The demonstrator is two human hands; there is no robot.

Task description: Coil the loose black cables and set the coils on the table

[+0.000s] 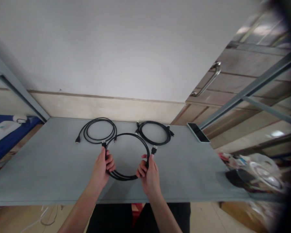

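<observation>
A black cable with flat plugs (126, 177), wound into a round coil, is held up in front of me above the table. My left hand (104, 165) grips the coil's left side, with one plug sticking up past the thumb. On the right side, my right hand (147, 173) is closed round the coil, and the other plug points up beside it. Behind the held coil lie two more coiled black cables: a left one (99, 119) with a plug stretched out to its left, and a right one (157, 142) with plugs at both sides.
The grey table (184, 174) stands against a pale wall, between metal posts. A phone (198, 132) lies at its back right corner. A dark object and plastic bags (264, 165) crowd the right end. A blue surface with white items (5, 129) is at the left.
</observation>
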